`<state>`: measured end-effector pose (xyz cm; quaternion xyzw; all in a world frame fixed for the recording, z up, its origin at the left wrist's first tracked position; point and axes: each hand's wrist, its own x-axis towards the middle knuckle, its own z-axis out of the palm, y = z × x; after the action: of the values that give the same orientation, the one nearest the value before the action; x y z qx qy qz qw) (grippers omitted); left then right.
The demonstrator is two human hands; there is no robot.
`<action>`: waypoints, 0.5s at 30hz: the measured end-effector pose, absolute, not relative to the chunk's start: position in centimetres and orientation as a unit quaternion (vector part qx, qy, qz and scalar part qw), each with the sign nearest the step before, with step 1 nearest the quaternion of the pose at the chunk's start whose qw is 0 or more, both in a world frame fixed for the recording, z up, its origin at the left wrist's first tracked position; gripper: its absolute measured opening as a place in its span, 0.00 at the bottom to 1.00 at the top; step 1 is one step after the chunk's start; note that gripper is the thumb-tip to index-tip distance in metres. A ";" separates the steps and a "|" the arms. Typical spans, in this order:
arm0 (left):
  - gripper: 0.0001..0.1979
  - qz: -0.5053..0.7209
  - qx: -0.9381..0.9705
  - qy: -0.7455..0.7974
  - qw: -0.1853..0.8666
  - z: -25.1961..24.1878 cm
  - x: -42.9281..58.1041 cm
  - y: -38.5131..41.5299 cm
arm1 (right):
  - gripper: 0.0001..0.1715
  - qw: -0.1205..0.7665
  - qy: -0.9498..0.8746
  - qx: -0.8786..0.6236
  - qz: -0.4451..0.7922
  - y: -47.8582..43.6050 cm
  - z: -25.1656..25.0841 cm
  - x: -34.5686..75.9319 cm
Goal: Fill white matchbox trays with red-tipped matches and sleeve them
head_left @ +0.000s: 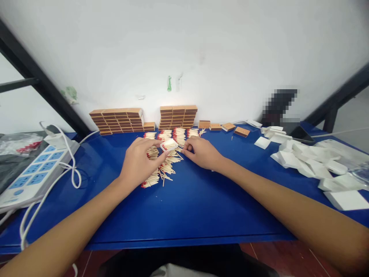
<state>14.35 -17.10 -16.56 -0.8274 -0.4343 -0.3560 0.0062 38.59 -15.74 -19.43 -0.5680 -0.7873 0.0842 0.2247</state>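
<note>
Between the thumb and fingers of my left hand [142, 158] is a small white matchbox tray [169, 145] with red-tipped matches in it. It is held over piles of loose matches [167, 168] on the blue table [184, 215]. Just right of the tray, my right hand [199, 152] has its fingers pinched together near the match ends; what they hold, if anything, is too small to make out. More bundles of matches [179, 135] lie behind the tray, their red heads mostly to the left.
Stacked brown matchboxes [117, 120] stand along the wall, with a second stack [178, 116] and several single boxes [242, 131] to the right. White trays [300, 157] are heaped at the right. A power strip [37, 169] with white cables lies at the left.
</note>
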 end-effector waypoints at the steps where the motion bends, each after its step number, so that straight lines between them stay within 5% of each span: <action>1: 0.11 -0.355 -0.828 -0.434 0.004 -16.6 14.3 -17.1 | 0.08 0.218 -0.786 -0.571 0.090 -15.9 -19.2 38.7; 15: 0.14 -0.334 -0.844 -0.420 0.004 -17.0 14.1 -16.6 | 0.10 0.207 -0.825 -0.504 0.151 -16.3 -14.9 41.8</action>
<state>14.08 -16.64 -16.99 -0.8436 -0.4204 -0.3341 0.0044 41.83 -16.32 -14.88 -0.5041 -0.8248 0.1508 0.2070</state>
